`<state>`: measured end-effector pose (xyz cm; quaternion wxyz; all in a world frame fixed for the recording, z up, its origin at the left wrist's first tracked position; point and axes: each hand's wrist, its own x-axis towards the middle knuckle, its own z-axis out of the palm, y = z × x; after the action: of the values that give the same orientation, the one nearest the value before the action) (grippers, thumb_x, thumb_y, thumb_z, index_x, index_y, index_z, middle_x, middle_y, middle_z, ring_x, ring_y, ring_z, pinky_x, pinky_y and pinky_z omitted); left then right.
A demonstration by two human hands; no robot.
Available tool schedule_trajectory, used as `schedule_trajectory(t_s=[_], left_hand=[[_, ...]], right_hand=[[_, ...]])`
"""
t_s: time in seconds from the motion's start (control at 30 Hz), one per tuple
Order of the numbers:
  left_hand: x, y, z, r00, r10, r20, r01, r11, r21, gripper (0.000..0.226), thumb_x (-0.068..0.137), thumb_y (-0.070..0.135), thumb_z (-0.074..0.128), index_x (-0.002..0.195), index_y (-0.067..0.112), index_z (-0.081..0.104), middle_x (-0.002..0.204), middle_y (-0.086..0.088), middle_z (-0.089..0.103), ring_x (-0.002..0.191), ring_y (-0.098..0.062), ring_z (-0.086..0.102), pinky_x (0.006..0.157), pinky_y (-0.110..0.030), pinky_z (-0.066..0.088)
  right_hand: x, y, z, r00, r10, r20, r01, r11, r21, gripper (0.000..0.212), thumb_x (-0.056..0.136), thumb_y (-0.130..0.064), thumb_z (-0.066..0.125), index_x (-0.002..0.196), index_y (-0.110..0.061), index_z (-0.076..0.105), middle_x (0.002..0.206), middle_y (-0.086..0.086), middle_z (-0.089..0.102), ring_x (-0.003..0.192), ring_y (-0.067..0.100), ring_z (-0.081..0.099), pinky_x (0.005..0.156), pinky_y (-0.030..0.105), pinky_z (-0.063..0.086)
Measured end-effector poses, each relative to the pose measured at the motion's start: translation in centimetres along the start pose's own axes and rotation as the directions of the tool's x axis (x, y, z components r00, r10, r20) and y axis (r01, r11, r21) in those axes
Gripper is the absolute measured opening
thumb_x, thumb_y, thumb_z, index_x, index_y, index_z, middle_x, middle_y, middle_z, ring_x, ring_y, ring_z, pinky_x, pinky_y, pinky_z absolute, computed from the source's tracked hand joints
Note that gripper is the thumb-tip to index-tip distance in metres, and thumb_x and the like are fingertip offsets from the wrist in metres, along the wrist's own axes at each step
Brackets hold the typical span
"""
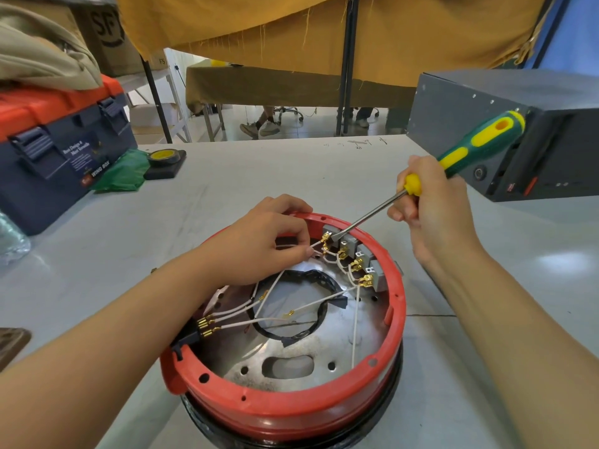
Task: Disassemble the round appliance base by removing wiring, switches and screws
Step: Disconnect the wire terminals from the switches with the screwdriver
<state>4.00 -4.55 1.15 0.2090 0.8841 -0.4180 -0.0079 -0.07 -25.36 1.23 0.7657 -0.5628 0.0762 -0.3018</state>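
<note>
The round appliance base (291,406) has a red plastic rim and a bare metal floor, and sits on the grey table close to me. Several grey switches (363,254) with brass terminals line its far inner wall. White wires (269,320) run from them across the floor to a black connector at the left. My left hand (259,244) pinches a white wire at the leftmost switch terminal. My right hand (431,209) grips a green and yellow screwdriver (479,144), whose flat tip rests against that same terminal.
A blue and orange toolbox (58,150) stands at the far left, with a green bag (126,173) and a yellow tape roll (163,157) beside it. A dark grey metal box (518,137) stands at the far right. A clear plastic bottle (9,241) lies at the left edge.
</note>
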Motion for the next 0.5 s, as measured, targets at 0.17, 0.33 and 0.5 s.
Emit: schedule_trajectory(t_s=[0.17, 0.33, 0.5], left_hand=[[-0.02, 0.0, -0.02, 1.0, 0.006, -0.006, -0.006, 1.0, 0.002, 0.014, 0.089, 0.033, 0.059, 0.082, 0.023, 0.067, 0.135, 0.01, 0.042, 0.121, -0.007, 0.037, 0.099, -0.021, 0.027], [-0.05, 0.15, -0.04, 1.0, 0.003, -0.015, -0.003, 1.0, -0.008, 0.013, 0.089, 0.032, 0.06, 0.079, 0.024, 0.066, 0.135, 0.01, 0.043, 0.121, -0.007, 0.038, 0.098, -0.019, 0.027], [-0.03, 0.2, -0.04, 1.0, -0.002, -0.011, 0.002, 1.0, -0.005, 0.014, 0.089, 0.031, 0.06, 0.079, 0.022, 0.066, 0.135, 0.01, 0.042, 0.12, -0.006, 0.037, 0.096, -0.017, 0.025]], right_hand=[[0.06, -0.59, -0.47, 1.0, -0.024, -0.019, 0.025, 0.999, 0.043, 0.034, 0.091, -0.016, 0.046, 0.058, -0.014, 0.047, 0.049, -0.006, 0.044, 0.034, 0.007, 0.03, 0.042, 0.018, 0.035], [-0.24, -0.9, -0.28, 0.997, -0.067, -0.032, 0.068, 0.998, 0.017, 0.035, 0.093, -0.015, 0.046, 0.058, -0.013, 0.047, 0.048, -0.006, 0.044, 0.036, 0.007, 0.031, 0.042, 0.02, 0.036], [-0.36, -0.93, -0.1, 0.995, -0.099, -0.013, 0.098, 0.994, -0.044, 0.03, 0.092, -0.014, 0.047, 0.062, -0.011, 0.047, 0.048, -0.006, 0.045, 0.037, 0.007, 0.033, 0.041, 0.021, 0.038]])
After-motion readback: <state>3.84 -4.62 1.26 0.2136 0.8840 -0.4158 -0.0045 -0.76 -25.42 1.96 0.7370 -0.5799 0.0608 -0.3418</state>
